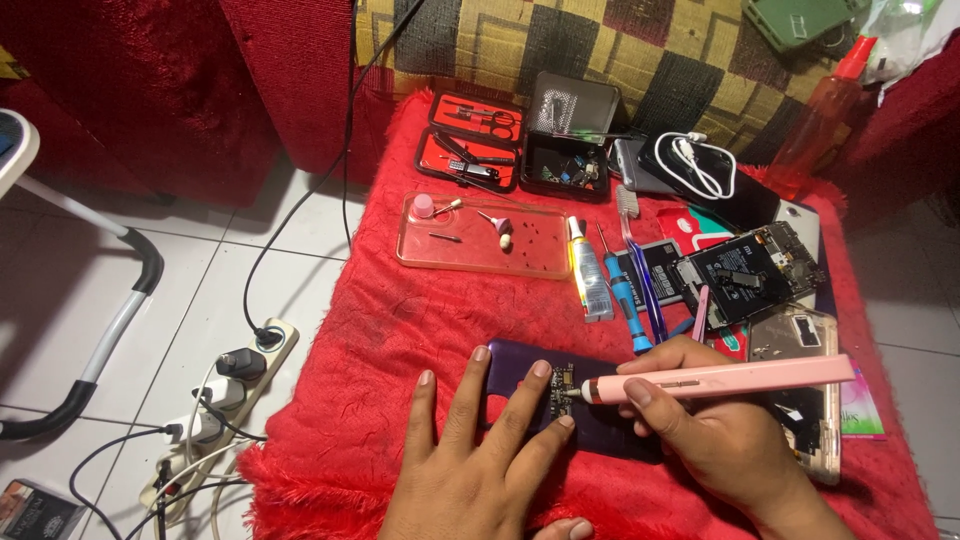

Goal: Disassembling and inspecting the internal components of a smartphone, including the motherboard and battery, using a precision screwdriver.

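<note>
My left hand [480, 450] lies flat with fingers spread on a dark purple phone back cover [610, 425], which rests on a red fuzzy cloth [380, 330]. Two of its fingertips pin a small dark circuit board [556, 388] on the cover. My right hand [700, 420] grips a pink pen-shaped electric tool [720, 380], held nearly level, its tip touching the board's right edge.
An opened phone with exposed boards [750, 275] and a bare phone frame [800, 340] lie to the right. A clear pink tray with small bits [480, 238], a glue tube [590, 272], screwdrivers, tool cases [470, 140], a spray bottle [820, 120] and a floor power strip [225, 400] surround the cloth.
</note>
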